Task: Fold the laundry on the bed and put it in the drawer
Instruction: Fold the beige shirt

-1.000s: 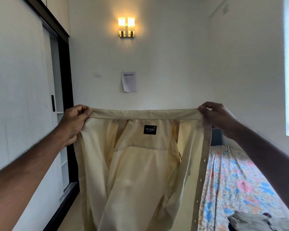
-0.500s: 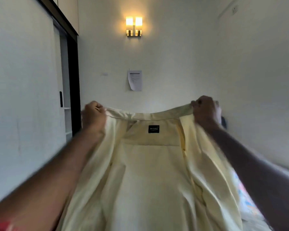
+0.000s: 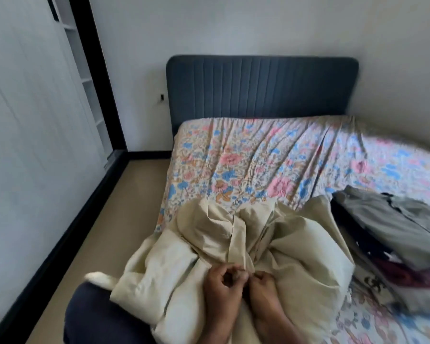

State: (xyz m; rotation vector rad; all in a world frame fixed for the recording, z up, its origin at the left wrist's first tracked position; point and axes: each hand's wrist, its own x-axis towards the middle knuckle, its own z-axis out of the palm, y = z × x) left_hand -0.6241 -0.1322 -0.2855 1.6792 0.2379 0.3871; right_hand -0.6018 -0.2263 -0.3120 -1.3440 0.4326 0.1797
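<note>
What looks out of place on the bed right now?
The cream shirt lies bunched and creased, not flat, with part hanging off the bed's near edge. Both hands pinch it near its middle. The sheet is wrinkled.

A home bedroom: a bed (image 3: 246, 155) with a flowered sheet stands against a blue padded headboard (image 3: 261, 85), a built-in wardrobe (image 3: 35, 120) (white doors, black frame) lines the left wall, and clothes (image 3: 395, 224) lie heaped on the bed.
</note>
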